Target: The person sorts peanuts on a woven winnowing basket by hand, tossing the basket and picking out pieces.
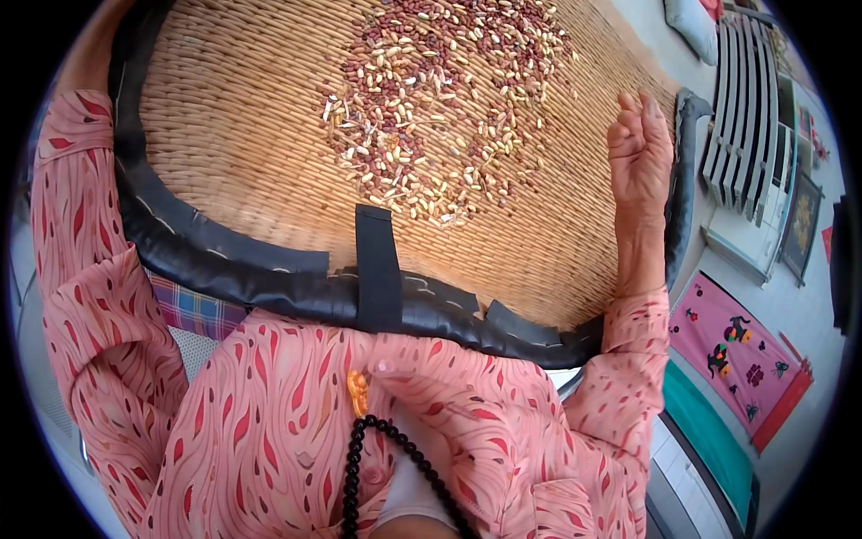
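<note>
A large woven tray [242, 108] with a padded black rim spans the view, its near edge against the patterned pink shirt. Red and pale beans or seeds [404, 117], mixed with bits of husk, lie spread over its upper middle. Over the tray's right side is my right hand [641, 148], palm up, its fingers curled in and pressed together; anything inside them is too small or hidden to make out. Of my left arm only the sleeve and bare forearm show, beside the tray's left rim; the hand is beyond the top edge.
A black strap [378, 269] crosses the near rim. Black beads [352, 467] with an orange pendant [358, 393] hang at the chest. To the right are a pink printed cloth [732, 350], a teal surface [709, 436], and slatted white panels [741, 117].
</note>
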Available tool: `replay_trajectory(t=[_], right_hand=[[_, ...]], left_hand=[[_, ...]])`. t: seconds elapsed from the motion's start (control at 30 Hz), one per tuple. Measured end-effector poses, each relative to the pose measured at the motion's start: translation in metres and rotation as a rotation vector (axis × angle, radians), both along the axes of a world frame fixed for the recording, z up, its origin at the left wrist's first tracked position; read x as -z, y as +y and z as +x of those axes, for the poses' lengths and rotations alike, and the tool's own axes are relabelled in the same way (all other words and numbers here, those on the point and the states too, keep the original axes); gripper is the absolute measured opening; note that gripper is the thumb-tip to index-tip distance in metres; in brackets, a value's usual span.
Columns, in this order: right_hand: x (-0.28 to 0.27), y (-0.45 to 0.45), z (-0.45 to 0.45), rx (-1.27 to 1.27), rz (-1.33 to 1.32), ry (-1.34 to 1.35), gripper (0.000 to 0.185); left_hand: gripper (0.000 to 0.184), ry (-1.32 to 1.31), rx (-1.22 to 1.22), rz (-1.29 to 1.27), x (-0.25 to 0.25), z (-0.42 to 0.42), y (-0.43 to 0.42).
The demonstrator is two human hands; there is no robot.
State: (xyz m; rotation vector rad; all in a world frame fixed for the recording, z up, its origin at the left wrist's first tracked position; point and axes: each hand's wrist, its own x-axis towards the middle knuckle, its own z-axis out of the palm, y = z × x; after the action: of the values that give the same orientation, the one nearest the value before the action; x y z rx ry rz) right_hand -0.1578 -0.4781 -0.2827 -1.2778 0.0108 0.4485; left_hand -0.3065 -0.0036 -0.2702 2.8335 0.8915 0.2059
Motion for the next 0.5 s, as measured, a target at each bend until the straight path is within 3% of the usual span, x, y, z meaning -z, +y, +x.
replay_trajectory(t=[0.07,0.13,0.2,0.5], right_hand=[[0.009,0.013,-0.045,-0.233,-0.65,-0.212,0.015],[0.04,0.008,-0.087,-0.76,-0.833,-0.931,0.017],[0.051,0.013,-0.117,-1.064,-0.853,-0.978,0.022],[0.062,0.023,-0.142,-1.241,-1.079,-1.261,0.017]], left_hand=[[0.048,0.0,0.003,0.008,-0.002,0.002,-0.001],[0.048,0.0,0.0,0.003,0.0,0.002,0.0],[0.049,0.006,-0.006,0.006,0.001,0.002,0.002],[0.049,0.016,-0.015,0.031,-0.004,0.003,0.005]])
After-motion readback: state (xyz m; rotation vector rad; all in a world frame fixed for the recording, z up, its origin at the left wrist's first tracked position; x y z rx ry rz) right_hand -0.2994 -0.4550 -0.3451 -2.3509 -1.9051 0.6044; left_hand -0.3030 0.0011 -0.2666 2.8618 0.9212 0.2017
